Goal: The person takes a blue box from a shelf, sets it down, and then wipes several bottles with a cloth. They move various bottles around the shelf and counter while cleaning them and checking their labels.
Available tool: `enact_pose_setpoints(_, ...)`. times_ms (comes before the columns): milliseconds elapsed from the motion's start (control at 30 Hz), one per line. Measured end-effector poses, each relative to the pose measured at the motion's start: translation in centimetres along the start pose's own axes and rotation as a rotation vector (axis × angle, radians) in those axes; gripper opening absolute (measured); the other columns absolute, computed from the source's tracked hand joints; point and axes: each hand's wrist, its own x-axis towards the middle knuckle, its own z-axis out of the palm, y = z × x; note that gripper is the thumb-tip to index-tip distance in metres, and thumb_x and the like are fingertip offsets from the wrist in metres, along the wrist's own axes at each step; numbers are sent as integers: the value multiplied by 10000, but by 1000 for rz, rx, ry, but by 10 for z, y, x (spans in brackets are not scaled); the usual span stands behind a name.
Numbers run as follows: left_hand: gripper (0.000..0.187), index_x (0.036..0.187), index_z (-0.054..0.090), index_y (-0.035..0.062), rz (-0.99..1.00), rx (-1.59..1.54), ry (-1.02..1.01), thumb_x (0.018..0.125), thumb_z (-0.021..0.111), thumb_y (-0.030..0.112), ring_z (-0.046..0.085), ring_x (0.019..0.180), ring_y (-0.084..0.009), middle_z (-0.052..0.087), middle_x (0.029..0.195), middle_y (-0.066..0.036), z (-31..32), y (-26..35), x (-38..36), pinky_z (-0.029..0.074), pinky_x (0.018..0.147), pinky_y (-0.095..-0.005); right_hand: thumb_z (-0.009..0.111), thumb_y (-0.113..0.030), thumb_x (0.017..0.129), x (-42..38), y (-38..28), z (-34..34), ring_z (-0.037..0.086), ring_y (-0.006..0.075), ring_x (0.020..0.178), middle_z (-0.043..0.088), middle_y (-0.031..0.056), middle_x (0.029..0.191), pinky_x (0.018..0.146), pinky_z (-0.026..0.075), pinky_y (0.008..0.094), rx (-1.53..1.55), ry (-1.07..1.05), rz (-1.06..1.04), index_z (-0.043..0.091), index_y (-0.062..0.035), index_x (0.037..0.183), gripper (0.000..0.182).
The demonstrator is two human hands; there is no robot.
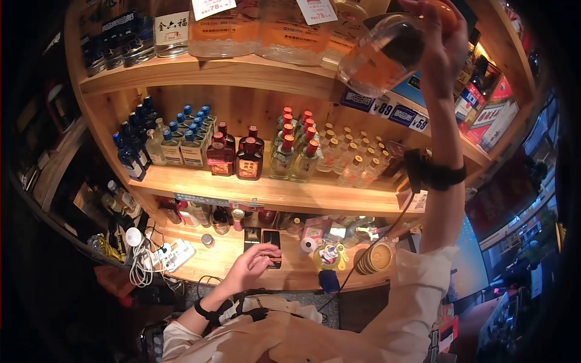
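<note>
Holds the left hand (254, 265) low by a slim dark item (272, 241) on the counter (221, 257), with fingers loosely bent and slightly apart; contact unclear. Raises a large clear bottle (381, 54), tilted, before the upper shelf's (212, 69) right part, seemingly with right hand (445, 48) fingers clamped around its neck. Behind, shows small bottles (282, 158) lining the middle shelf (339, 196).

Fwd.- & downward-facing, seen from wearer's head, w/ wide-angle curvature; set close above torso (290, 336), slightly farther from wooden shelving (308, 192), approx. front-on, in single view.
</note>
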Motion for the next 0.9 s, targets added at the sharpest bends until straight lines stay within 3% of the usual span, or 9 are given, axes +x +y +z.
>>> enact_pose_setpoints(67, 344, 1329, 463, 4, 45, -172, -86, 1028, 483, 170, 546, 1211, -205, 576, 1269, -135, -1, 0, 10, 451, 981, -344, 592, -291, 990, -7, -5, -14, 643, 146, 770, 640, 93, 915, 631, 518, 231, 124, 42, -146, 535, 6, 1201, 368)
enact_pose_setpoints(100, 433, 1355, 436, 5, 139, -225, -158, 1035, 473, 295, 528, 1235, -238, 546, 1313, -156, 0, 1, 16, 446, 995, -384, 592, -291, 990, -14, -11, -25, 643, 146, 770, 640, 93, 915, 631, 518, 231, 115, 35, -145, 535, 6, 1201, 368)
enact_pose_setpoints(167, 566, 1386, 391, 2, 146, -288, -188, 1015, 474, 422, 508, 1269, -283, 511, 1357, -190, 9, 20, 26, 441, 1010, -412, 618, -480, 928, -35, -27, -48, 523, 296, 1235, 520, 194, 1264, 940, 499, 399, 289, -28, 124, 427, 73, 1333, 711)
enact_pose_setpoints(267, 698, 1429, 324, -3, 163, -410, -233, 982, 493, 507, 480, 1299, -323, 470, 1390, -229, 32, 57, 42, 446, 1018, -459, 624, -456, 933, -81, -56, -54, 583, 325, 1110, 520, 217, 1221, 958, 478, 406, 560, -4, 279, 376, 92, 1342, 728)
enact_pose_setpoints(333, 928, 1499, 203, 14, 141, -516, -252, 891, 596, 595, 451, 1322, -313, 409, 1441, -220, 46, 62, 51, 439, 1030, -486, 592, -465, 948, -126, -58, -55, 610, 280, 1025, 524, 147, 1120, 967, 486, 411, 859, 4, 372, 392, 55, 1326, 674)
enact_pose_setpoints(400, 1069, 1527, 148, 40, 90, -610, -288, 802, 725, 572, 432, 1340, -288, 374, 1475, -187, 64, 69, 59, 433, 1043, -457, 631, -485, 916, -176, -70, -53, 612, 272, 962, 507, 105, 1037, 996, 478, 427, 1138, 83, 558, 410, 26, 1292, 672)
enact_pose_setpoints(500, 1223, 1537, 135, 45, 32, -663, -352, 645, 908, 363, 358, 1392, -236, 353, 1501, -124, 86, 64, 66, 344, 1123, -388, 679, -493, 875, -239, -75, -54, 610, 256, 946, 495, 94, 1007, 1009, 482, 449, 1303, 125, 682, 426, -6, 1229, 653)
enact_pose_setpoints(733, 1138, 1504, 243, 25, -144, -357, -183, 618, 933, 207, 333, 1399, -183, 367, 1493, -67, 106, -1, 54, 283, 1158, -344, 663, -483, 892, -321, -73, -70, 621, 280, 1011, 511, 101, 1010, 985, 488, 452, 1159, 4, 905, 415, 4, 1234, 645)
enact_pose_setpoints(900, 1203, 1522, 206, 54, -92, -103, -158, 572, 940, 125, 408, 1340, -173, 419, 1439, -51, 125, -23, 56, 342, 1121, -346, 677, -394, 913, -343, -80, -86, 610, 295, 1051, 542, 111, 1038, 966, 469, 438, 1143, -185, 962, 420, 5, 1254, 585)
